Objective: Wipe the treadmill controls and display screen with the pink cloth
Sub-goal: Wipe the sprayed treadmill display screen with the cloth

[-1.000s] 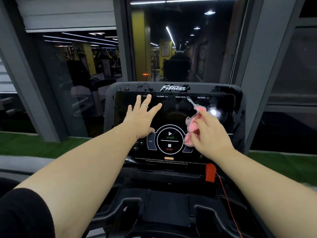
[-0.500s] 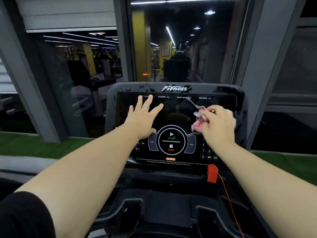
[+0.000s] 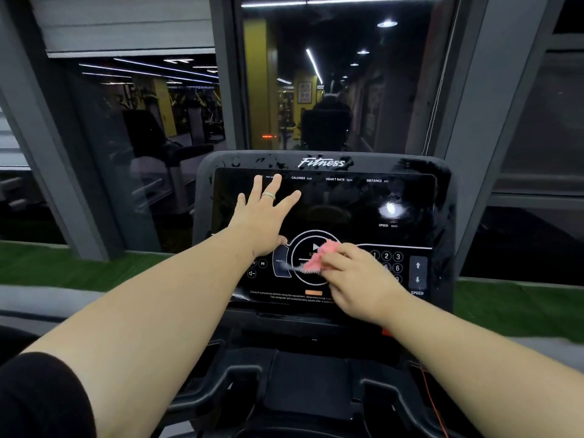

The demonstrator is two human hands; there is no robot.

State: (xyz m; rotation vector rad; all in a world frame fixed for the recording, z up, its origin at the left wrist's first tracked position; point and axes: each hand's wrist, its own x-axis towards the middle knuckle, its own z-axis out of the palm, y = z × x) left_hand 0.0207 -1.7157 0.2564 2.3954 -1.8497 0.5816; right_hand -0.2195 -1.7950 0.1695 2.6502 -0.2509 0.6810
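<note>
Head view of a treadmill console [image 3: 322,162] bearing the word "Fitness" along its top edge. The left hand [image 3: 265,216] lies flat on the left part of the dark display screen [image 3: 347,203], fingers [image 3: 286,199] straight and spread wide, with a ring [image 3: 269,195] on one finger and the heel of the hand just above the PROG key [image 3: 279,262]. The right hand [image 3: 354,279] sits lower, over the control panel — its fingers curled around a bunched pink cloth [image 3: 319,257], which is pressed against the round start/stop dial [image 3: 303,257] at the panel's centre. A blurred strand of the cloth trails left across the dial. To the right of this hand a number keypad [image 3: 392,260] is partly visible, and further right stand the speed arrows [image 3: 417,273] above the label SPEED. Readout labels for calories, heart rate and distance run along the top of the screen — a bright light reflection [image 3: 390,210] shows at its right side. Small printed text crosses the panel's lower edge. Beyond the console, a glass window [image 3: 331,74] reflects ceiling lights and a gym interior; green turf [image 3: 518,308] lies at either side.
</note>
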